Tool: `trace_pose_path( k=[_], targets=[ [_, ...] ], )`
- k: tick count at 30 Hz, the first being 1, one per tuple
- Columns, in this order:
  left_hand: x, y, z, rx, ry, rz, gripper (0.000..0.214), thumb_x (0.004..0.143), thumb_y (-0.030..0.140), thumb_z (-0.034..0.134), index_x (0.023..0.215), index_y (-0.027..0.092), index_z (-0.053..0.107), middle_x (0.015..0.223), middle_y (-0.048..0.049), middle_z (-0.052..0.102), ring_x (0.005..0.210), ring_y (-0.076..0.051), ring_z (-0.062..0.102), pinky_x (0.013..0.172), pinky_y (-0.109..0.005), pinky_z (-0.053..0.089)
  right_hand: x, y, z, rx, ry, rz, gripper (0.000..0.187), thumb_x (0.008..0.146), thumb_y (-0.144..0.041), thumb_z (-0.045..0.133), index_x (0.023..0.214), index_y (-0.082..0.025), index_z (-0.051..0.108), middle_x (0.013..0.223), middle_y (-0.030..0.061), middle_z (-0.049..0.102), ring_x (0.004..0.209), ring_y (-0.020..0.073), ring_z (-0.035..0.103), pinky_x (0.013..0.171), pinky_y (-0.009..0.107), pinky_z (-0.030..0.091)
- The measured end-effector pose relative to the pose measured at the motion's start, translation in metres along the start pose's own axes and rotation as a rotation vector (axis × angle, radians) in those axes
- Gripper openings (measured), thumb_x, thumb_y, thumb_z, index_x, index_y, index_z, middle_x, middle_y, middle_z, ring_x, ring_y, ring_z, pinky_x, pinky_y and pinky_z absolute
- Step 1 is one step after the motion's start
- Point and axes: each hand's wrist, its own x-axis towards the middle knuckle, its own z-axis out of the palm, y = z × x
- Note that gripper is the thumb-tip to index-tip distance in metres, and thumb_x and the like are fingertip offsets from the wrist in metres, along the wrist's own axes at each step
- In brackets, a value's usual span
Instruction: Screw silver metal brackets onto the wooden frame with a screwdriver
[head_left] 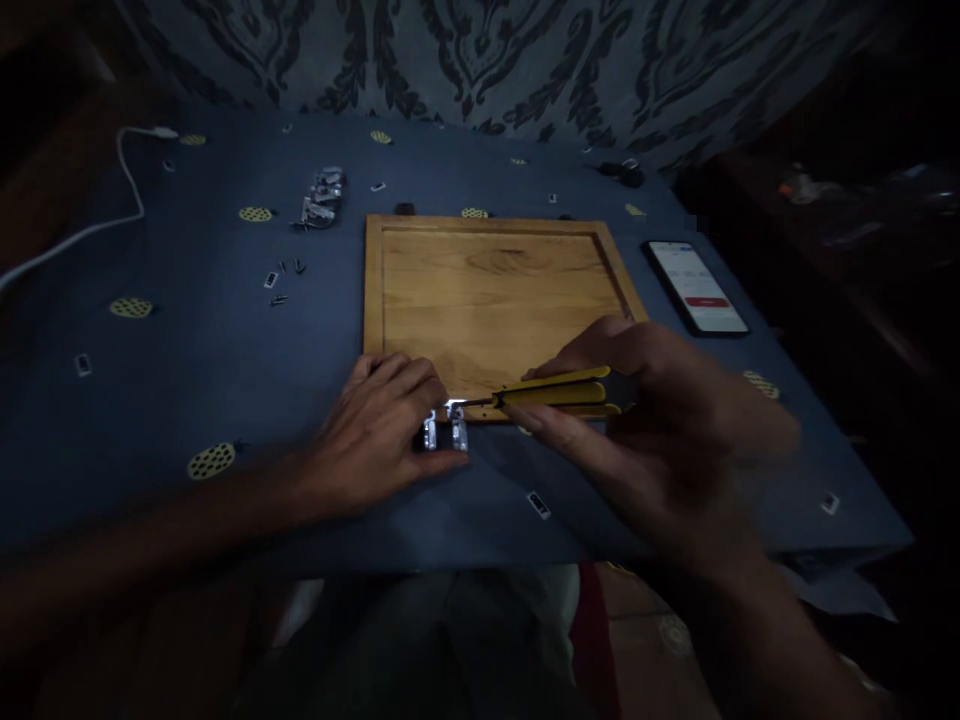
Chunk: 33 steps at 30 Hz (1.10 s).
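A framed wooden panel point(495, 310) lies flat on the table. At its near edge sits a shiny metal hinge point(459, 432), brightly lit. My left hand point(379, 420) grips this hinge, fingers over the panel's edge and thumb below. In my right hand point(667, 430) is a screwdriver point(562, 393) with a yellow and black handle, held almost level and pointing left. Its tip meets the top of the hinge; the screw head there is too small to make out.
Several metal hinges point(322, 200) are heaped at the back left, with several loose screws point(289, 270) nearer. A lit phone point(696, 287) lies right of the panel. A white cable point(131, 180) runs along the left, and a dark object point(628, 173) lies at the back right.
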Motion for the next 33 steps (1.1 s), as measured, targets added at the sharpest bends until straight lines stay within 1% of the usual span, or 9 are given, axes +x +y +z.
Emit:
trace_pose_path(
  k=[3,6,8,10,12,13,18,23,33],
  targets=[
    [0.0,-0.001,0.0,0.009,0.009,0.006,0.041,0.088,0.051,0.082,0.105,0.016,0.069,0.107,-0.0056,0.071,0.104,-0.027,0.063,0.092,-0.042,0.041,-0.002,0.0,0.002,-0.034,-0.001,-0.031,0.026,0.094,-0.031,0.075,0.08,-0.028,0.054,0.07,-0.0022,0.054,0.062,0.0193,0.055,0.052,0.037,0.04],
    [0.0,0.0,0.0,0.014,0.005,-0.007,0.041,0.087,0.052,0.083,0.105,0.017,0.069,0.108,-0.0048,0.071,0.104,-0.027,0.062,0.092,-0.042,0.04,-0.005,0.0,0.002,-0.039,0.018,-0.056,0.023,0.093,-0.026,0.077,0.081,-0.028,0.057,0.07,-0.0022,0.058,0.063,0.0197,0.058,0.053,0.037,0.043],
    [0.0,0.0,0.0,0.01,-0.001,-0.011,0.042,0.087,0.052,0.083,0.104,0.017,0.069,0.107,-0.0043,0.071,0.104,-0.027,0.062,0.093,-0.042,0.04,-0.007,0.0,0.003,-0.037,0.082,-0.061,0.016,0.092,-0.024,0.077,0.09,-0.03,0.063,0.077,-0.0011,0.066,0.068,0.0209,0.064,0.057,0.037,0.048],
    [0.0,0.0,0.0,0.011,-0.001,-0.009,0.041,0.087,0.052,0.083,0.104,0.018,0.069,0.107,-0.0041,0.071,0.103,-0.027,0.062,0.092,-0.042,0.041,-0.009,0.0,0.003,-0.034,0.199,-0.09,0.015,0.092,-0.023,0.078,0.098,-0.03,0.066,0.083,0.0001,0.071,0.073,0.0213,0.068,0.061,0.038,0.052],
    [0.0,0.0,0.0,0.013,0.005,-0.002,0.04,0.086,0.05,0.084,0.105,0.018,0.068,0.107,-0.0041,0.07,0.103,-0.027,0.062,0.091,-0.041,0.041,-0.011,0.0,0.003,-0.037,0.287,-0.112,0.014,0.091,-0.023,0.078,0.099,-0.029,0.068,0.084,0.0005,0.073,0.073,0.0205,0.07,0.062,0.037,0.054],
    [0.0,0.0,0.0,0.014,0.009,0.001,0.04,0.086,0.05,0.084,0.104,0.018,0.069,0.108,-0.004,0.071,0.103,-0.027,0.062,0.091,-0.041,0.041,-0.011,0.0,0.002,-0.038,0.292,-0.111,0.013,0.091,-0.022,0.078,0.098,-0.028,0.068,0.083,0.0001,0.073,0.072,0.0198,0.07,0.061,0.036,0.053],
    [0.001,0.0,0.001,0.023,0.021,0.001,0.04,0.084,0.049,0.086,0.103,0.018,0.069,0.106,-0.0039,0.071,0.102,-0.027,0.062,0.092,-0.041,0.041,-0.015,0.0,0.0,-0.02,0.166,-0.025,0.013,0.093,-0.02,0.075,0.1,-0.029,0.067,0.084,-0.0009,0.072,0.072,0.0184,0.068,0.061,0.036,0.051],
    [0.001,0.001,0.0,0.023,0.012,-0.004,0.04,0.085,0.049,0.085,0.103,0.018,0.069,0.106,-0.0048,0.071,0.102,-0.027,0.062,0.093,-0.042,0.042,-0.016,0.0,0.002,-0.033,0.167,0.02,0.012,0.094,-0.022,0.075,0.097,-0.03,0.066,0.083,-0.0011,0.07,0.07,0.0193,0.067,0.06,0.036,0.05],
    [0.002,0.002,0.0,0.021,-0.015,-0.029,0.04,0.085,0.051,0.084,0.103,0.019,0.069,0.107,-0.0049,0.071,0.103,-0.028,0.061,0.094,-0.043,0.042,-0.015,0.0,0.003,-0.025,0.13,0.046,0.01,0.096,-0.031,0.074,0.097,-0.032,0.065,0.086,-0.0002,0.071,0.075,0.0213,0.068,0.065,0.04,0.051]
  ],
)
